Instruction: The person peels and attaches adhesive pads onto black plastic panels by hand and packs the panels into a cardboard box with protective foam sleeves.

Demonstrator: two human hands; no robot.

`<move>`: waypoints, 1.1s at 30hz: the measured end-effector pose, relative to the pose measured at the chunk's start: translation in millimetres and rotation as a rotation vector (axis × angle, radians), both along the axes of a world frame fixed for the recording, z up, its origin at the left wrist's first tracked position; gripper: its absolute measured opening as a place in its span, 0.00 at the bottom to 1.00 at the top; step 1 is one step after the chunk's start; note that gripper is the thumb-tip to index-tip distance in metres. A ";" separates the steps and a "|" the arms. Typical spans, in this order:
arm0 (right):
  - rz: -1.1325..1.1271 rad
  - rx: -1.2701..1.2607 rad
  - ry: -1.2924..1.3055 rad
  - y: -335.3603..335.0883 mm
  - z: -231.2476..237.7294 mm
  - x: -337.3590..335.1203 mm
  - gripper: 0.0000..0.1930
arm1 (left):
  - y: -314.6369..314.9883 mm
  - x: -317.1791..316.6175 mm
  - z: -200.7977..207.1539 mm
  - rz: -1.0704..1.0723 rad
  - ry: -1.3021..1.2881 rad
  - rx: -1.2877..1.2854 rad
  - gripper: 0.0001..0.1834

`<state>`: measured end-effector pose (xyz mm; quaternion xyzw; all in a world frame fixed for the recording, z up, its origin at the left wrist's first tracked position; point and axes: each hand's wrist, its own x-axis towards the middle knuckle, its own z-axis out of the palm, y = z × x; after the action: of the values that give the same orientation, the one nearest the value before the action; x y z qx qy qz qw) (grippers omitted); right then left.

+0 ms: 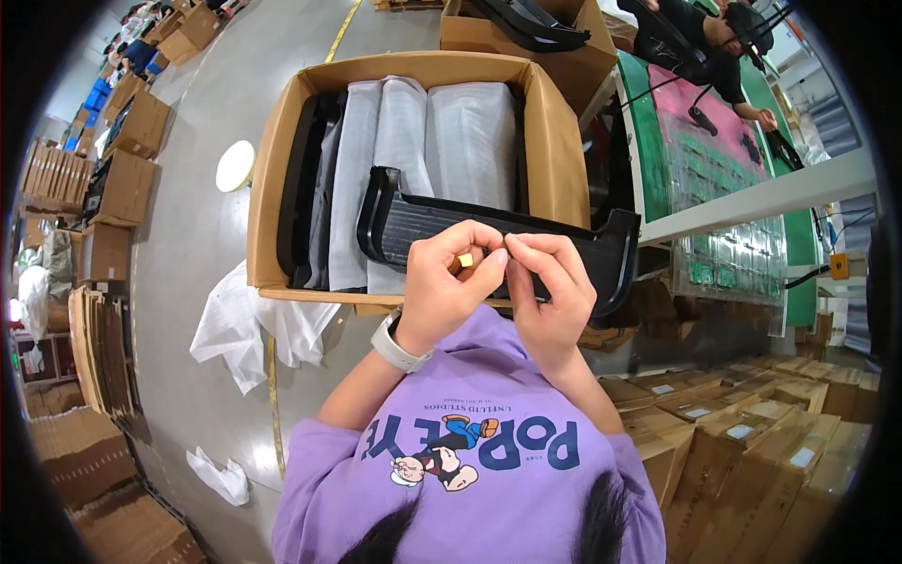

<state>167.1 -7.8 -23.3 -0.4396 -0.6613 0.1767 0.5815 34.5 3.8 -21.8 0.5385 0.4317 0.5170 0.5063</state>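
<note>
Pinching a small yellow piece (464, 259), left hand (446, 287) & right hand (550, 287) both clamped at black plastic part (413, 226), frame center, above open cardboard box (272, 160).

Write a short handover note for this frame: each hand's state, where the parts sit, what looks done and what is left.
Left hand: pinching a small yellow piece against the black plastic tray part.
Right hand: fingertips gripping the part's near edge.
The part is held up over the open cardboard box.
In the box: foam-wrapped pieces standing on edge, bare black ones at its left.
Done: one part out and in hand.
Left: cannot tell from this view.
</note>
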 end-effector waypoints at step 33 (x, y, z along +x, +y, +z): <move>-0.095 -0.070 -0.129 -3.1 -31.9 26.5 0.06 | 4.2 -14.4 -62.9 -0.496 -1.122 -0.472 0.12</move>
<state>193.6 -10.9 -55.2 -0.5010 -0.6692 0.1431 0.5298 20.0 8.0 -84.7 0.1452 0.0671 0.4788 0.8632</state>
